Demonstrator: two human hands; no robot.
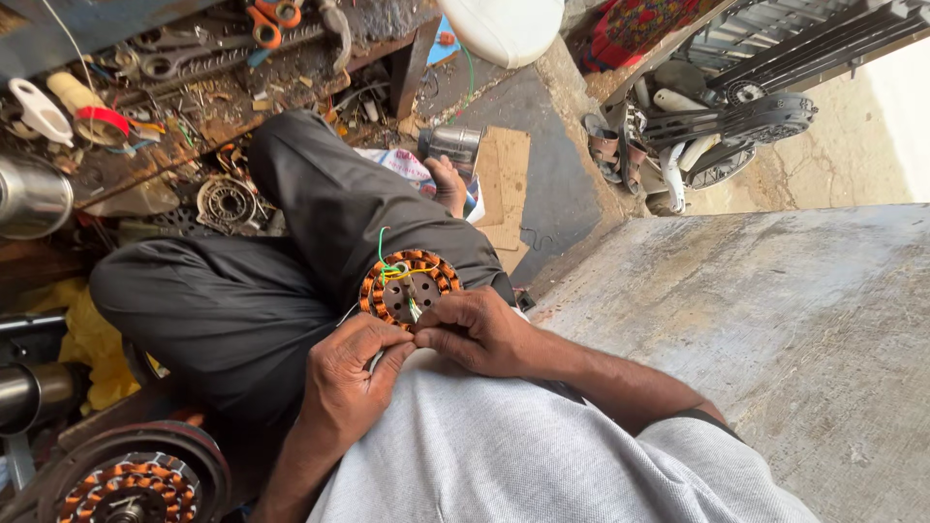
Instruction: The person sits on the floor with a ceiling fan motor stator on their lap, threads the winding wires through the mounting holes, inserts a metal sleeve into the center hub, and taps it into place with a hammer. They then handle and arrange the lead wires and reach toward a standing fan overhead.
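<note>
The person is sitting cross-legged, and both hands are working at one round stator (410,283) wound in copper coils, which is resting on the lap against the dark trousers. The left hand (347,373) is curling closed around a thin metal tool, its tip hidden, while the right hand (481,332) is pinching the stator's near rim. Green and yellow wires are looping off its top. A second coil-wound stator (129,490) is lying inside a round dark housing (199,455) at lower left. One pair of orange-handled scissors (268,21) is lying on the cluttered bench.
</note>
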